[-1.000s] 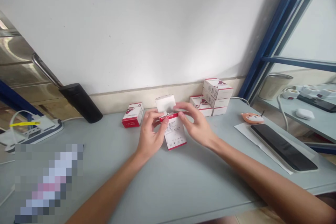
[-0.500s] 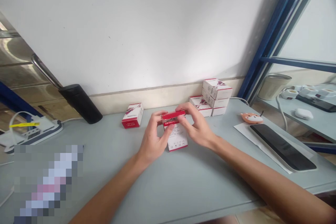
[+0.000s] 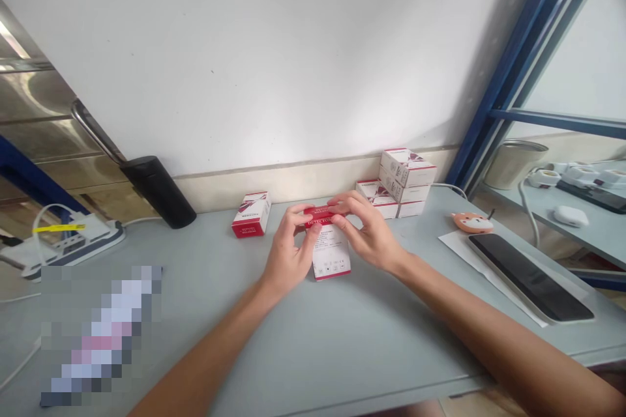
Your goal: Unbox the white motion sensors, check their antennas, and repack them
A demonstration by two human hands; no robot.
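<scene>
A white and red carton (image 3: 332, 255) printed "DETECTOR" is between my hands at the middle of the grey table, its white printed side facing me. My left hand (image 3: 287, 251) grips its upper left side, thumb on the front face and fingers at the red end. On the upper right, my right hand (image 3: 369, 234) has its thumb on the front and fingers curled over the red end flap (image 3: 323, 210). The fingers hide parts of that end. Behind my right hand stands a stack of similar cartons (image 3: 408, 168), and one more carton (image 3: 251, 214) sits apart to the left.
At the left are a black cylinder (image 3: 159, 190), a white power strip (image 3: 75, 244) and a blurred-out object (image 3: 102, 339). A dark-faced device (image 3: 531, 277), paper (image 3: 454, 249) and an orange animal-faced item (image 3: 472, 221) lie at the right, near a mirror (image 3: 572, 78).
The carton's red end flap has tipped, so its printed face now shows more toward me. Both hands keep nearly the same place on the carton. The view has shifted slightly.
</scene>
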